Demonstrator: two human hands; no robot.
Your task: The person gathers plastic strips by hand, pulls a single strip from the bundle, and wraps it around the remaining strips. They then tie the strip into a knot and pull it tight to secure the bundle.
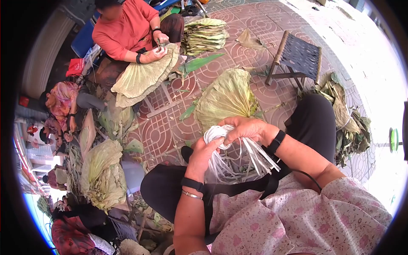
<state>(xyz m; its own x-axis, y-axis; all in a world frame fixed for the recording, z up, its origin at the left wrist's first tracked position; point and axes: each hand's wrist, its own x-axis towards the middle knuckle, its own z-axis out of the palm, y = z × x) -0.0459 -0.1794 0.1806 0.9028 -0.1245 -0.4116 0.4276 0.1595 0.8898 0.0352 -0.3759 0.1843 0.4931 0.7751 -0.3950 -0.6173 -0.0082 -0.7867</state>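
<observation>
White strand bundle (213,134) sits pinched between curled left hand (201,155) and curled right hand (248,129), probably light, limp, easily tangled, best gripped at its coiled top; leaf stack (225,95) lies just beyond.

We've got L hand (200,155) + R hand (247,128) holding looped white strip bundle (213,134), w/ yellow-green dried leaf stack (225,97) beyond.

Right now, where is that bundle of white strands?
In the head view, the white bundle is near the centre, between the left hand and right hand.
</observation>
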